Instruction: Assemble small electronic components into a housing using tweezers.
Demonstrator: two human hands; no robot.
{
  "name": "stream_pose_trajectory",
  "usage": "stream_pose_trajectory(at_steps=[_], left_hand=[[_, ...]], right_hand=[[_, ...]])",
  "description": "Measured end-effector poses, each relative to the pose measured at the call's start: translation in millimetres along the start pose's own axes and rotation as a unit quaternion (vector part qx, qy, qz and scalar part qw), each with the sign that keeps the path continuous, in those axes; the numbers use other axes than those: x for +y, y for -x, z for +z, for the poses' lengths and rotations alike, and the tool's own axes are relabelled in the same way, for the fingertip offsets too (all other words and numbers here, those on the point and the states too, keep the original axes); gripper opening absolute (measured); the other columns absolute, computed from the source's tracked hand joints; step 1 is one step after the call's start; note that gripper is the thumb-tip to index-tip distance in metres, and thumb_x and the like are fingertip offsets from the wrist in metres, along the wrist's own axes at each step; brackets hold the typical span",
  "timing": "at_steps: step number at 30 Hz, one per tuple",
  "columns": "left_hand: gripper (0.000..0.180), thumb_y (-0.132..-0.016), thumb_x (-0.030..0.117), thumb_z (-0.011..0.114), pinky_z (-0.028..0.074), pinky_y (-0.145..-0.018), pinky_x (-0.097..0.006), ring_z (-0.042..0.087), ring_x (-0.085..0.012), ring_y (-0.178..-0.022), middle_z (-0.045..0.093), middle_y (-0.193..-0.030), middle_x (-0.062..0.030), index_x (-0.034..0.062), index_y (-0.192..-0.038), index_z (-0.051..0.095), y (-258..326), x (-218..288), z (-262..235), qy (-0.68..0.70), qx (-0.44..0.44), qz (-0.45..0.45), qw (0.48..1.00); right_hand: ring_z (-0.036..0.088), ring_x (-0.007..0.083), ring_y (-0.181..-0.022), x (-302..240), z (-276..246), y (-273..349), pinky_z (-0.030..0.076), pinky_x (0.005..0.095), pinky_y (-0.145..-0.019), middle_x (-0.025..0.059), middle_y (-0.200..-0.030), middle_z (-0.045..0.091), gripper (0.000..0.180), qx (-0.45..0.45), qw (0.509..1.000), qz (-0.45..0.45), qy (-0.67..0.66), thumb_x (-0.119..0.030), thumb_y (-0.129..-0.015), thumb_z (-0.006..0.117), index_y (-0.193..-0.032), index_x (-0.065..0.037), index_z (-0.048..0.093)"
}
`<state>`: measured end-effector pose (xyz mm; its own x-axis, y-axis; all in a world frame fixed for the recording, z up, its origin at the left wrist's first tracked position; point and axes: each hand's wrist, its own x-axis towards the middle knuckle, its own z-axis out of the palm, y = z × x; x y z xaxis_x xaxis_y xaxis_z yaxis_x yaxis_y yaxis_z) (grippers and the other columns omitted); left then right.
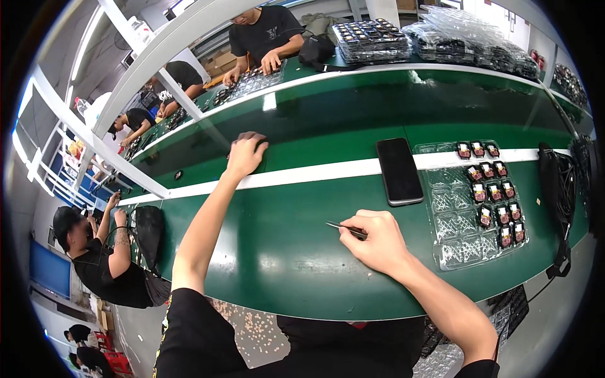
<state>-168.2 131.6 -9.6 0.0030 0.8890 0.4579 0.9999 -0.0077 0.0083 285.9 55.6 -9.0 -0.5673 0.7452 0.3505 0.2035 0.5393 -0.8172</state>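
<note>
In my right hand (377,240) is a pair of tweezers (345,230), pinched between thumb and fingers, its tip pointing left above the green table (283,271). My left hand (247,154) reaches past the white rail (334,171) onto the green belt (321,142). Its thumb stands apart from the bent fingers; their undersides are hidden, and I see nothing held. Right of my right hand lies a clear plastic tray (449,222), whose right-hand pockets hold several small black parts (479,191) with pale and reddish faces. Pockets on its left side are bare.
A black phone (399,171) lies between the rail and tray. One small dark part (178,174) sits on the belt, far left. Black cables (557,189) hang at the right. Stacked trays (372,41) stand across the belt, where co-workers sit. A white frame post (104,138) rises left.
</note>
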Motion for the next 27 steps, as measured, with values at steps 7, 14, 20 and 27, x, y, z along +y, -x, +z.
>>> stream_pose_trajectory(at_steps=[7, 14, 20, 27], left_hand=[[0.051, -0.096, 0.039, 0.084, 0.059, -0.094, -0.043, 0.071, -0.03, -0.103, 0.077, -0.115, -0.0152, 0.0014, -0.13, 0.076, 39, -59, -18, 0.057, 0.0, -0.185, 0.981], [0.058, -0.093, 0.014, 0.087, 0.057, -0.102, -0.037, 0.071, -0.0207, -0.111, 0.078, -0.124, -0.0114, 0.0048, -0.147, 0.068, 56, 66, -45, 0.337, -0.07, -0.023, 0.939], [0.063, -0.088, 0.012, 0.09, 0.052, -0.111, -0.044, 0.068, -0.0304, -0.122, 0.076, -0.135, -0.0091, 0.0079, -0.147, 0.069, 119, 171, -75, 0.377, -0.155, 0.142, 0.902], [0.07, -0.078, 0.015, 0.097, 0.049, -0.109, -0.044, 0.064, -0.032, -0.121, 0.068, -0.133, -0.0109, 0.0071, -0.143, 0.071, 122, 173, -73, 0.39, -0.13, 0.142, 0.901]], right_hand=[[0.072, 0.0286, -0.067, 0, -1, -2, 0.056, 0.0396, -0.065, 0.0122, -0.079, 0.075, 0.017, 0.003, 1.0, 0.018, 0.005, -0.016, -0.091, 0.078, -0.098, -0.002, 0.085], [0.062, 0.0157, -0.058, 5, -3, -1, 0.045, 0.0322, -0.055, 0.0107, -0.072, 0.071, 0.013, 0.053, 0.998, 0.015, -0.024, -0.006, -0.09, 0.08, -0.1, 0.002, 0.085], [0.054, 0.0049, -0.061, -2, -1, -4, 0.037, 0.0266, -0.054, 0.0054, -0.072, 0.07, 0.012, 0.063, 0.989, 0.082, -0.105, -0.001, -0.092, 0.081, -0.101, 0.005, 0.085], [0.051, 0.0065, -0.056, -5, 6, -2, 0.035, 0.0282, -0.051, 0.0049, -0.067, 0.065, 0.013, 0.022, 0.997, 0.055, -0.048, 0.0, -0.09, 0.082, -0.102, 0.004, 0.084]])
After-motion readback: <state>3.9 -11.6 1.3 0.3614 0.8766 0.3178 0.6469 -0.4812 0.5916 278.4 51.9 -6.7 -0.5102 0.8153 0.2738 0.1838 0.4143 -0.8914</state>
